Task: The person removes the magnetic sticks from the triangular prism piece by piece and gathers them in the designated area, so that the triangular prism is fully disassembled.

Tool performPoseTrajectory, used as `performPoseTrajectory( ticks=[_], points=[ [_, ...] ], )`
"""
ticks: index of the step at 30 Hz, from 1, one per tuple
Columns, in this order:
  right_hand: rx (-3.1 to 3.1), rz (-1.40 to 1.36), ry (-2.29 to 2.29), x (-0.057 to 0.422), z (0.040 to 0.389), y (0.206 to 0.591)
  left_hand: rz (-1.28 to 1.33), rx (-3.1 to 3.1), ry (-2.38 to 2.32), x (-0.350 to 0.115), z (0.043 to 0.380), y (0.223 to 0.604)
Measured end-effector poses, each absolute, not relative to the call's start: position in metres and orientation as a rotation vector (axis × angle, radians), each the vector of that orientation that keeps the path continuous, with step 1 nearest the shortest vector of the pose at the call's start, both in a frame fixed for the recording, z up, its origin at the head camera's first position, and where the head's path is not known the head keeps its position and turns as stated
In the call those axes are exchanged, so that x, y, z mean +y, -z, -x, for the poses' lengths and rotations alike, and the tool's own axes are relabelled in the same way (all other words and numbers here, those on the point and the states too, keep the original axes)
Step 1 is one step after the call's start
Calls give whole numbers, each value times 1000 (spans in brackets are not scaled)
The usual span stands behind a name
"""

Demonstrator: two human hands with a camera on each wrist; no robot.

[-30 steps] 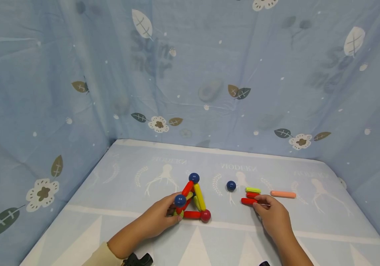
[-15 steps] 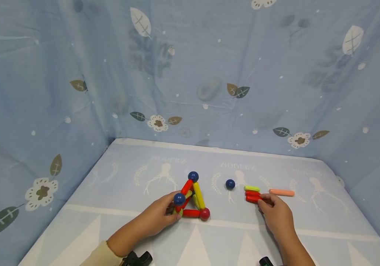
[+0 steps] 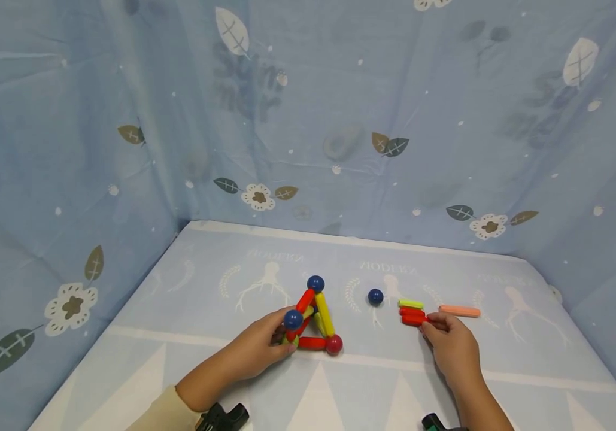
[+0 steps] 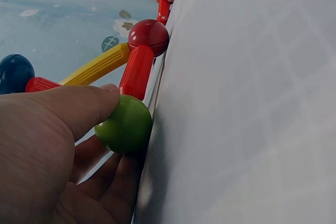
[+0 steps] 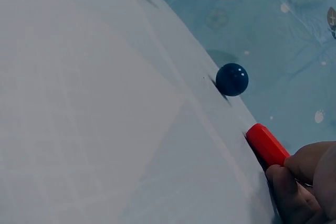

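Observation:
My left hand point(image 3: 261, 346) pinches a green ball point(image 4: 125, 124) at the near left corner of a frame built from coloured rods and balls. Blue balls point(image 3: 315, 284) top this frame, a yellow rod point(image 3: 325, 314) slopes down its right side, and a dark red ball point(image 3: 334, 344) marks its right corner. Right of it, my right hand point(image 3: 452, 346) pinches the end of a red rod point(image 5: 266, 144) between thumb and fingers, low at the table. Another red rod point(image 3: 412, 311) lies right behind that one, with a short lime-green rod point(image 3: 411, 304) behind both.
A loose blue ball point(image 3: 375, 297) sits on the table between the frame and the rods. An orange rod point(image 3: 460, 311) lies just beyond my right hand. Patterned blue cloth point(image 3: 308, 120) hangs behind the table and along its sides.
My right hand has shifted slightly right with the red rod, which now lies lined up beside the other red rod. The left hand and the frame have stayed put.

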State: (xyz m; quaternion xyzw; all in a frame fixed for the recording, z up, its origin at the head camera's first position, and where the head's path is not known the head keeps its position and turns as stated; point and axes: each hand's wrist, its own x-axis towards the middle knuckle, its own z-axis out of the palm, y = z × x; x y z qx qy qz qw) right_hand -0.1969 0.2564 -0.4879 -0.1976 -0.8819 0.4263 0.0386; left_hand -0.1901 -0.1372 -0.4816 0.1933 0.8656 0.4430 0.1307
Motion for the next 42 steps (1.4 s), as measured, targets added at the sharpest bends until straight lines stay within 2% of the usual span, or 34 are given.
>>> performPoseTrajectory(
  ticks=[27, 42],
  points=[
    [-2593, 596, -1427, 250, 192, 484, -573, 2519, -1291, -139, 189, 481],
    [-2599, 286, -1681, 206, 185, 472, -556, 2527, -1270, -138, 190, 481]
  ],
)
